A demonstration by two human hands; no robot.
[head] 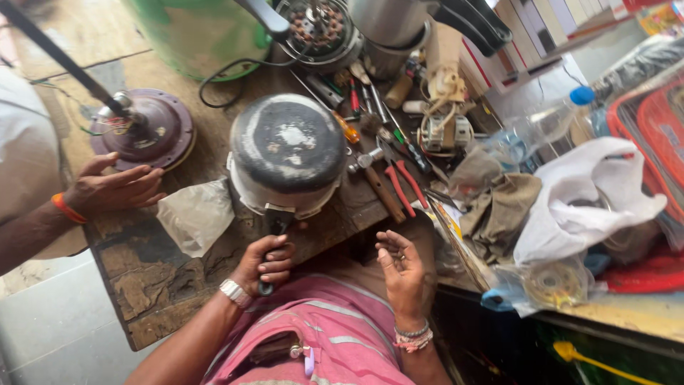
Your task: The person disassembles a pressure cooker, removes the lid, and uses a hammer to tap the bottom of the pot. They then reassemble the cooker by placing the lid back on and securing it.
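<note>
— What sits on the worktop?

— A blackened pressure cooker, turned bottom-up, so its inside is hidden. Just left of the cooker lies a crumpled plastic bag; right of it, red-handled pliers.

— And the grip?

— The left hand is wrapped tight round the cooker's black handle, below the cooker. The right hand hovers right of that handle, fingers loosely spread, holding nothing. Another person's hand rests flat, left of the cooker.
</note>
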